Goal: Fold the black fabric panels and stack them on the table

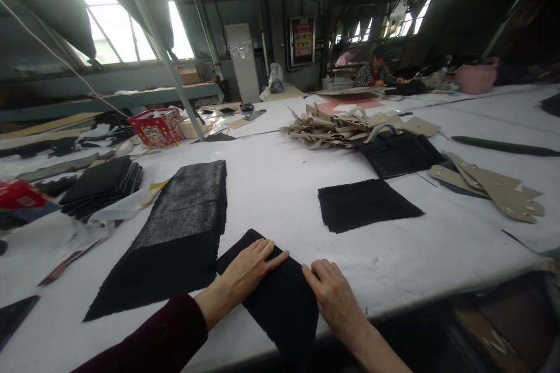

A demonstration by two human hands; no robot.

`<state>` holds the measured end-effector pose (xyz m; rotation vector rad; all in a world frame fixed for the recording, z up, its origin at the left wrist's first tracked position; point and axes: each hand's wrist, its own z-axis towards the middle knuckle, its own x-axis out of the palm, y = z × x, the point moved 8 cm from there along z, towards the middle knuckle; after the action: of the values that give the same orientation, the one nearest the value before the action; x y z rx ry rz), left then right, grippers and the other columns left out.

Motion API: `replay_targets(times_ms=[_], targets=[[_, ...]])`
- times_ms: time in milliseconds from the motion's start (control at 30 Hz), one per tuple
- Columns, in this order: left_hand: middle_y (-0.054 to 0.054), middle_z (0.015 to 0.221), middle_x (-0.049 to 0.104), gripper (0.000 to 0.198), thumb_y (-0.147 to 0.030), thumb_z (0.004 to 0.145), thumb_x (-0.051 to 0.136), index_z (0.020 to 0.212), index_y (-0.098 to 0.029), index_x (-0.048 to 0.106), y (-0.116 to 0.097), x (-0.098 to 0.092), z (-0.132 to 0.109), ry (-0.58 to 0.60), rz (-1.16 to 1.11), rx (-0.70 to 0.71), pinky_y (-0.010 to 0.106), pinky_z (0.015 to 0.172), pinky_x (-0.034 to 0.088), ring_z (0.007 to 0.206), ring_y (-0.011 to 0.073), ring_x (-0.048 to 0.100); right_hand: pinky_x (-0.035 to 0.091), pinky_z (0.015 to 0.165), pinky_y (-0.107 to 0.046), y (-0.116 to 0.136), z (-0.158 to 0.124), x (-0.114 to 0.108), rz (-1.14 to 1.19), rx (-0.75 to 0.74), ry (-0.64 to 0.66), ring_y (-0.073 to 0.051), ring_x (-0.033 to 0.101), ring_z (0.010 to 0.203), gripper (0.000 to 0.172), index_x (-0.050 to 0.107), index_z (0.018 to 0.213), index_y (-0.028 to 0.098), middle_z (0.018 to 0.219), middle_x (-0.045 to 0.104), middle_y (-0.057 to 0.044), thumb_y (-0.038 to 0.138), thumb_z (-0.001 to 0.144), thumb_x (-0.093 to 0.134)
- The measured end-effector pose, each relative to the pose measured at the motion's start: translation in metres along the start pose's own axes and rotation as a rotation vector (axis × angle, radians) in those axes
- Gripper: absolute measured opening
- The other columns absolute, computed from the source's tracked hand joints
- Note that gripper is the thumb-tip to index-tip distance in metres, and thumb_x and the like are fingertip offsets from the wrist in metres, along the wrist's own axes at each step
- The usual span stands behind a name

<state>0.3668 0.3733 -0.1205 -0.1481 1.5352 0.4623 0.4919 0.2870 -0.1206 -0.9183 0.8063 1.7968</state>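
A piece of black fabric (284, 297) lies on the white table at its front edge, with its lower corner hanging over. My left hand (247, 268) rests on top of it, fingers stretched out along its upper edge. My right hand (330, 288) pinches its right edge between curled fingers and thumb. To the left lies a larger black fabric piece (161, 274), its far part covered by a speckled grey patch (188, 201). Beyond my right hand another black fabric rectangle (367, 204) lies flat, apart from both hands.
Behind are a black bag (400, 151), a pile of beige pieces (324, 125) and beige straps (494, 186). Folded black cloth (102, 186) is stacked at left near a red box (157, 127). A pole (157, 41) rises there. A person (374, 74) sits far back.
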Motion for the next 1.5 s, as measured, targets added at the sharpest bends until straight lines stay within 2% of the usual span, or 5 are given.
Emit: replay_targets(times_ms=[133,300,567,900,1500], targets=[[0.006,0.134,0.052,0.061,-0.002,0.091,0.048,0.146,-0.026,0.038,-0.006,-0.006,0.004,-0.002,-0.02,0.048,0.041,0.113,0.032,0.125,0.0218,0.047,0.039,0.072,-0.036,0.0,-0.003,-0.004,-0.03,0.004,0.008,-0.022,0.047,0.081,0.031,0.061,0.115,0.011,0.086,0.053,-0.007,0.001,0.088,0.049],[0.008,0.133,0.053,0.064,0.002,0.086,0.046,0.147,-0.016,0.036,-0.014,-0.001,0.007,0.083,-0.093,0.057,0.034,0.106,0.04,0.119,0.0216,0.051,0.038,0.072,-0.037,0.0,-0.006,-0.008,-0.069,0.014,0.027,-0.023,0.047,0.08,0.032,0.061,0.113,0.01,0.086,0.053,-0.007,0.0,0.085,0.051],[0.008,0.12,0.054,0.083,0.005,0.083,0.045,0.153,-0.034,0.022,-0.029,-0.002,0.015,0.147,-0.005,0.005,0.041,0.098,0.048,0.109,0.0239,0.056,0.037,0.073,-0.038,-0.001,-0.01,-0.012,-0.105,0.038,0.001,-0.023,0.046,0.079,0.03,0.061,0.112,0.009,0.086,0.053,-0.006,0.002,0.084,0.054],[0.013,0.132,0.047,0.094,0.007,0.08,0.042,0.155,-0.036,0.005,-0.032,0.012,0.012,0.179,0.082,0.011,0.047,0.105,0.044,0.121,0.0293,0.05,0.036,0.073,-0.038,-0.005,-0.022,-0.015,-0.036,0.085,-0.034,-0.022,0.046,0.079,0.028,0.062,0.11,0.01,0.085,0.054,-0.007,0.005,0.085,0.051],[0.012,0.133,0.047,0.097,0.008,0.079,0.043,0.155,-0.04,0.008,-0.03,0.011,0.011,0.154,0.02,0.002,0.05,0.105,0.045,0.124,0.0314,0.049,0.036,0.072,-0.038,-0.02,-0.041,-0.024,0.188,0.252,-0.079,-0.022,0.047,0.078,0.025,0.057,0.092,0.017,0.087,0.053,-0.006,0.003,0.09,0.036]])
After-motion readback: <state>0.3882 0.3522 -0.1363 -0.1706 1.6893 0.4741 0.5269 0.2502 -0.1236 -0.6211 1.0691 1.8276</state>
